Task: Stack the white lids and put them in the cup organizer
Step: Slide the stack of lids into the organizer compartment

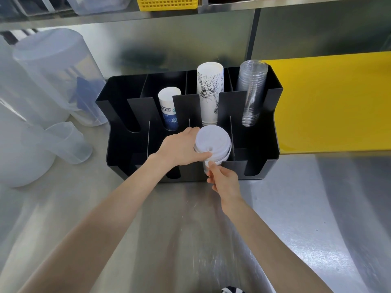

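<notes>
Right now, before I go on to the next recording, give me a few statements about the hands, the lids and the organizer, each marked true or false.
1. Both hands hold the stack of white lids. True: the left hand grips its side and the right hand supports it from below.
2. The stack is at the front of the black organizer, in the third slot from the left. True.
3. The clear cups stand in the leftmost rear slot. False: they are in the rightmost rear slot.
4. Every rear slot holds cups. False: the leftmost one looks empty.
5. A yellow board lies to the right of the organizer. True.
</notes>
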Tool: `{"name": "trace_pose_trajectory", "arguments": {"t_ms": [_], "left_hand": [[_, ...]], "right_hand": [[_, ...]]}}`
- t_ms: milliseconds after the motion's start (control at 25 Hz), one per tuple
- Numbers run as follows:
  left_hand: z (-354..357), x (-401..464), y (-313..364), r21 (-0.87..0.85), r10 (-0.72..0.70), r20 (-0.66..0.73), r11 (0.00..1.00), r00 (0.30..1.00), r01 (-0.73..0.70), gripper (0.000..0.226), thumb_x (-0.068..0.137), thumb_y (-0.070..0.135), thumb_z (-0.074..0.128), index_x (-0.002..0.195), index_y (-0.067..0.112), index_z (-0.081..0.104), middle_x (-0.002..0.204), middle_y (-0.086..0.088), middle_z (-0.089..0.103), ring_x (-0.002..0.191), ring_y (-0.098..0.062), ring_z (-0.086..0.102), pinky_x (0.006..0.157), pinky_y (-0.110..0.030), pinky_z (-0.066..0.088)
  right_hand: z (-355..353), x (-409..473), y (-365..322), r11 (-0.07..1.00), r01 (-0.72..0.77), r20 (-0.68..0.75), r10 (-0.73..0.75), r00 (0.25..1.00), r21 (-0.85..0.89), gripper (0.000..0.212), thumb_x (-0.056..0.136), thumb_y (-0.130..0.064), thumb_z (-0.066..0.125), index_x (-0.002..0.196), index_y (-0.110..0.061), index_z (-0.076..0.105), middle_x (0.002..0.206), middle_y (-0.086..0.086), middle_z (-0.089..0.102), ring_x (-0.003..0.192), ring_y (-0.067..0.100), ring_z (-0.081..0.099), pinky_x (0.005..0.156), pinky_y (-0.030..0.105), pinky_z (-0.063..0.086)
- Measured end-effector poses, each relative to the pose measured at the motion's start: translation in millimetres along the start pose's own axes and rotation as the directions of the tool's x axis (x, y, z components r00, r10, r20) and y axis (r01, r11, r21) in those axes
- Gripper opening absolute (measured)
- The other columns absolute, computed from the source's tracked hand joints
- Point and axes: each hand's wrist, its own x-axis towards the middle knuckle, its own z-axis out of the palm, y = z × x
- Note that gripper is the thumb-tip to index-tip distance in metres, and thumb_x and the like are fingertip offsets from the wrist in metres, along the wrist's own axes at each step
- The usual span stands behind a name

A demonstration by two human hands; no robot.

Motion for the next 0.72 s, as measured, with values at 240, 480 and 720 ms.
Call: {"name": "trace_pose_trajectory", "arguments": {"t_ms": [240, 480, 720], "left_hand": [[2.9, -5.3, 5.3, 0.091, 0.017, -0.003, 0.996, 1.000, -0.017, 0.070, 0.075, 0.052, 0.057, 0.129, 0.015, 0.032, 0.130, -0.004, 0.046, 0.104, -0.029, 0.055, 0.073, -0.033, 0.036], [5.6, -0.5, 8.8, 0.183, 0.004, 0.045, 0.983, 0.999, -0.012, 0.076, 0.077, 0.053, 0.054, 0.134, 0.012, 0.026, 0.133, -0.007, 0.043, 0.103, -0.032, 0.056, 0.073, -0.034, 0.035], [8.1, 3.8, 10.0, 0.200, -0.029, 0.127, 0.980, 0.991, 0.003, 0.082, 0.080, 0.054, 0.048, 0.141, 0.014, 0.010, 0.147, -0.007, 0.030, 0.118, -0.033, 0.048, 0.089, -0.040, 0.042]], "right_hand": [[0.4, 1.6, 7.1, 0.999, -0.044, -0.001, 0.044, 0.999, -0.003, 0.028, 0.082, -0.032, 0.058, 0.058, -0.020, 0.061, 0.060, -0.007, 0.058, 0.041, -0.003, 0.053, 0.070, 0.023, 0.040], [1.3, 3.6, 9.6, 0.998, -0.064, -0.020, 0.064, 0.998, -0.013, 0.027, 0.083, -0.035, 0.056, 0.060, -0.020, 0.061, 0.061, -0.008, 0.060, 0.050, 0.003, 0.053, 0.072, 0.025, 0.041], [1.8, 3.8, 8.2, 0.995, -0.096, -0.033, 0.095, 0.995, -0.021, 0.031, 0.080, -0.044, 0.056, 0.060, -0.022, 0.062, 0.062, -0.008, 0.063, 0.051, 0.004, 0.054, 0.066, 0.024, 0.040]]}}
